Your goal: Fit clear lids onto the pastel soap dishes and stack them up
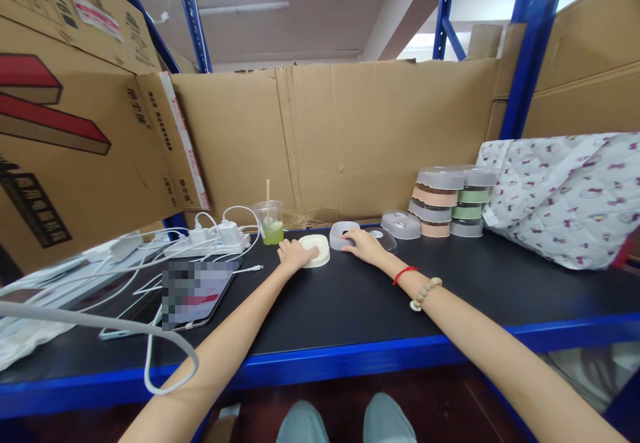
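Observation:
My left hand (295, 255) rests on a cream, round-cornered dish (317, 256), its thumb over the top and the other fingers along the left side. My right hand (367, 246) grips the right side of a grey container (338, 238) of similar shape, fingertips at its rim. A small dark spot shows inside this container. Behind my right hand lies a clear lid (387, 241), partly hidden by the hand. Further right sits another grey container (401, 227) with a clear top. Both held things stand on the black tabletop (340, 310).
Stacked grey, peach and green containers (435, 196) stand at the back right beside a patterned white quilted bag (565, 196). A cup of green drink (273, 231) with a straw is left of my hands. Cables, a power strip (235, 244) and a tablet (205, 293) lie further left.

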A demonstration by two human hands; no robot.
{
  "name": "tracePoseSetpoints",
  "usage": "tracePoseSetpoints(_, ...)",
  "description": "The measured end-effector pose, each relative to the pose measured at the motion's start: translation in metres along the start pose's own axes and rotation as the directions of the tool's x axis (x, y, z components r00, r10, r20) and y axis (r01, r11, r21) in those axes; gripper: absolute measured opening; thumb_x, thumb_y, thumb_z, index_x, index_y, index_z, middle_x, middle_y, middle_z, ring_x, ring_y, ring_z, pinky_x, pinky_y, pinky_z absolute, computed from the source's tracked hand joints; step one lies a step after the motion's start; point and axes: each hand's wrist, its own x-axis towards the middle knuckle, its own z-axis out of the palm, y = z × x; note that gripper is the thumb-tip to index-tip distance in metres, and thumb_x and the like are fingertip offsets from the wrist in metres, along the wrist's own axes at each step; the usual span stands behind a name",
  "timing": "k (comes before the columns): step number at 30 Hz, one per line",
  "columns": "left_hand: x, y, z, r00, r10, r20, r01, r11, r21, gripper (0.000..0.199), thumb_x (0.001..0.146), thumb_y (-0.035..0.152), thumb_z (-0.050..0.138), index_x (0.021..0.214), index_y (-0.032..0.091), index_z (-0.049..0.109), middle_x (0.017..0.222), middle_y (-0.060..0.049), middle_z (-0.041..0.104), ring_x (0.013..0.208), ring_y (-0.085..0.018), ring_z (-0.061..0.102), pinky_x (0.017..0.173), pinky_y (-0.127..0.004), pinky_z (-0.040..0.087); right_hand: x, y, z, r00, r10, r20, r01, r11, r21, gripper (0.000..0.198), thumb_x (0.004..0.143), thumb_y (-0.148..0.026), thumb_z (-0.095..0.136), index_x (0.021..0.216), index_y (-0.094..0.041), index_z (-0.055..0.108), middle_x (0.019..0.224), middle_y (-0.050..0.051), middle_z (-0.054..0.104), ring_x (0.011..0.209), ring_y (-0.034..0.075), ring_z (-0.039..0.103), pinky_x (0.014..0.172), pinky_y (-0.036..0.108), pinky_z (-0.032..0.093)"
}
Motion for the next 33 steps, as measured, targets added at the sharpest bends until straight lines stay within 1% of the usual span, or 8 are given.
tracePoseSetpoints(4,-0.003,0.003,-0.003,0.993,-0.106,-0.049,0.089,0.959,-0.269,0.059,0.067,0.030,0.063,0.120,0.010,0.045,0.127,-0.024,0.049,0.124,-0.034,0.042,0.100,-0.040,0.030,0.000,-0.009,-0.004,0.993,0.012,-0.122,-0.014,1.000,-0.019,0.027,0.081,-0.010,0.056,0.106,-0.016,0.065,0.100,0.010,0.061,0.094,0.021,0.061,0.077,0.032,0.050)
tracePoseSetpoints(8,0.003,0.001,0.001,0.978,-0.207,0.005,0.143,0.656,-0.741,0.054,0.063,0.029,0.069,0.111,0.014,0.049,0.122,-0.020,0.055,0.120,-0.030,0.049,0.096,-0.035,0.037,-0.002,-0.020,-0.005,0.967,-0.065,-0.248,0.081,0.995,0.056,0.028,0.084,-0.013,0.053,0.110,-0.015,0.063,0.101,0.010,0.060,0.098,0.019,0.059,0.081,0.030,0.049)
tracePoseSetpoints(14,0.012,-0.001,0.006,0.961,-0.200,0.189,0.258,0.414,-0.873,0.027,0.069,0.036,0.064,0.078,0.010,0.061,0.072,-0.012,0.065,0.076,-0.024,0.064,0.071,-0.033,0.048,-0.007,-0.038,0.007,0.969,-0.239,-0.070,0.248,0.947,0.204,0.016,0.083,-0.020,0.056,0.093,-0.020,0.070,0.094,0.004,0.062,0.086,0.015,0.061,0.074,0.027,0.048)
tracePoseSetpoints(18,0.006,0.004,0.003,0.957,-0.247,0.149,0.231,0.347,-0.909,0.012,0.059,0.008,0.068,0.067,0.012,0.060,0.061,-0.004,0.060,0.062,-0.015,0.058,0.069,-0.027,0.046,-0.003,-0.042,0.013,0.969,-0.053,-0.243,0.146,0.913,0.381,0.017,0.080,-0.031,0.060,0.090,-0.022,0.069,0.103,0.005,0.059,0.096,0.016,0.059,0.081,0.028,0.047)
tracePoseSetpoints(20,0.002,0.008,0.002,0.966,-0.219,0.139,0.205,0.315,-0.927,0.011,0.062,0.010,0.068,0.071,0.013,0.062,0.065,-0.003,0.062,0.062,-0.013,0.058,0.070,-0.026,0.046,0.000,-0.040,0.013,0.934,0.187,-0.306,0.003,0.848,0.530,0.039,0.073,-0.033,0.066,0.110,-0.022,0.063,0.118,0.008,0.053,0.107,0.019,0.055,0.088,0.032,0.046)
tracePoseSetpoints(23,-0.005,0.016,0.000,0.984,-0.144,0.105,0.140,0.265,-0.954,0.018,0.059,0.017,0.073,0.075,0.015,0.064,0.071,-0.003,0.065,0.068,-0.015,0.060,0.072,-0.027,0.047,0.004,-0.037,0.011,0.871,0.484,-0.080,-0.256,0.589,0.767,0.067,0.068,-0.038,0.069,0.128,-0.018,0.048,0.118,0.012,0.055,0.095,0.021,0.061,0.078,0.033,0.051)
tracePoseSetpoints(27,-0.014,0.024,-0.003,0.997,-0.081,0.019,0.037,0.229,-0.973,0.026,0.054,0.023,0.078,0.076,0.015,0.066,0.077,-0.003,0.067,0.078,-0.016,0.061,0.077,-0.026,0.046,0.004,-0.036,0.008,0.888,0.437,0.140,-0.307,0.340,0.889,0.044,0.072,-0.038,0.066,0.109,-0.015,0.057,0.079,0.004,0.066,0.066,0.016,0.062,0.055,0.025,0.049)
tracePoseSetpoints(33,-0.016,0.028,-0.009,0.988,-0.122,0.097,0.117,0.176,-0.977,0.030,0.053,0.033,0.078,0.073,0.014,0.066,0.073,-0.002,0.065,0.072,-0.014,0.059,0.072,-0.025,0.044,0.004,-0.038,0.010,0.919,0.391,0.050,-0.187,0.321,0.928,0.028,0.071,-0.037,0.067,0.090,-0.016,0.060,0.065,0.001,0.065,0.062,0.015,0.062,0.056,0.024,0.048)
